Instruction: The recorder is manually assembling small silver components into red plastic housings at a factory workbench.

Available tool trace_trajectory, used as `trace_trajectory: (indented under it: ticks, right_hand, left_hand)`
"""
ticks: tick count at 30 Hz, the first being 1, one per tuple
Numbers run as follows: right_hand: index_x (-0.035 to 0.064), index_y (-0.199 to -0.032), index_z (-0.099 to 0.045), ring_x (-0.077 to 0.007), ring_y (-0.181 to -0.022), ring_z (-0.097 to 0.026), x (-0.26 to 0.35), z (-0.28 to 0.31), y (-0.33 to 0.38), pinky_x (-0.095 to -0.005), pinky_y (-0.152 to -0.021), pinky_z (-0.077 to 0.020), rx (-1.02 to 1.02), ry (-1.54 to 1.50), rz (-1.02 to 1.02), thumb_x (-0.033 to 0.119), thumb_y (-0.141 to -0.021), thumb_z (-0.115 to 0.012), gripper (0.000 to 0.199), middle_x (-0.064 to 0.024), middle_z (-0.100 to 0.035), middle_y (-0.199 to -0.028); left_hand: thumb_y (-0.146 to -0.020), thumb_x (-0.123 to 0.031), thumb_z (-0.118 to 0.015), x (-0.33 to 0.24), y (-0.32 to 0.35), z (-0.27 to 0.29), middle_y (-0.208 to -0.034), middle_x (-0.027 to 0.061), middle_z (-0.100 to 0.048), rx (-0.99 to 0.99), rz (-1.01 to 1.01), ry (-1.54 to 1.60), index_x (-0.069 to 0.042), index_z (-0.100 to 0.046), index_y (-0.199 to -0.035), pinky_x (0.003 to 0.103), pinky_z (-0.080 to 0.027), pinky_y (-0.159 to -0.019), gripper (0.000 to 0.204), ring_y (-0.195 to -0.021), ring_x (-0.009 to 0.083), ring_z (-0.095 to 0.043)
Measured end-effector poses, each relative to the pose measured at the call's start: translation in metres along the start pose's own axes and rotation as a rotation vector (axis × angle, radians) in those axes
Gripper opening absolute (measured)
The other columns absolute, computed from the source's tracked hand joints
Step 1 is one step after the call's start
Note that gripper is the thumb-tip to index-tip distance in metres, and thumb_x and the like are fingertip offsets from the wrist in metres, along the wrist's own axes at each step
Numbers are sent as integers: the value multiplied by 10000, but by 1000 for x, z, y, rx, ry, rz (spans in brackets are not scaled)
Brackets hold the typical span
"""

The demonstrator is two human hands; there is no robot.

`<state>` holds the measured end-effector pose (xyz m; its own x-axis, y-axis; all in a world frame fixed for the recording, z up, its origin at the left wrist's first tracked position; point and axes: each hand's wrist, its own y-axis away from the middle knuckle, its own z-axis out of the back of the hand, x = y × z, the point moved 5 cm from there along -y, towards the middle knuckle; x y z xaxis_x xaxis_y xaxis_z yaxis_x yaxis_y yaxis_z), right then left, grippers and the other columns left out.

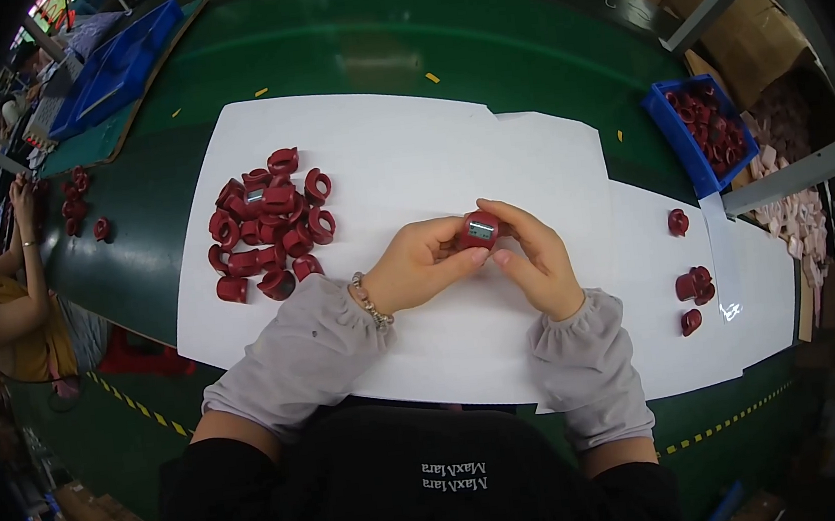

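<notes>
Over the white sheet in the middle, a dark red digital watch [480, 229] with a small grey display is held up between both hands. My left hand [423, 265] grips its left side, fingers behind and thumb at the lower edge. Around its right side close the fingers of my right hand [539, 264], with the thumb just below it. The display faces up toward me; the band is mostly hidden by the fingers. To the left lies a loose pile of similar red watches [273, 219], their bands curled into rings. Several more red watches [693, 284] sit apart at the right.
White paper sheets [406, 141] cover part of the green table [336, 37]. At the right edge stands a blue bin [706, 177] full of red pieces, with pale pieces [793, 189] heaped beside it. A co-worker [14, 299] sits at the left near a few red watches [76, 208].
</notes>
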<state>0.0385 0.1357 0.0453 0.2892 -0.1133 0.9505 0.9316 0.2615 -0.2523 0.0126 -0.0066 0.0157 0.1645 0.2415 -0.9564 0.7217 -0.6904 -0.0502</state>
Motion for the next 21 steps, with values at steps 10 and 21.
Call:
trace_trajectory:
  ticks: [10, 21]
  right_hand:
    - [-52, -1275, -452, -216, -1046, -545, 2, -2, 0, -337, -950, -404, 40, 31, -40, 93, -823, -537, 483, -140, -568, -1156]
    - [-39, -1241, -482, -214, -980, -564, 6, -2, -2, -324, -895, -438, 40, 65, 27, 54, -800, -559, 457, -140, -572, -1132]
  left_hand:
    - [-895, -75, -574, 3, 2, 4, -1085, 62, -587, -26, -24, -67, 31, -521, -1183, 270, -474, -861, 311, -983, 114, -559]
    - [-900, -47, -554, -2, 2, 2, -1106, 74, -576, -4, -37, -80, 40, -519, -1167, 289, -465, -903, 283, -1032, 132, -550]
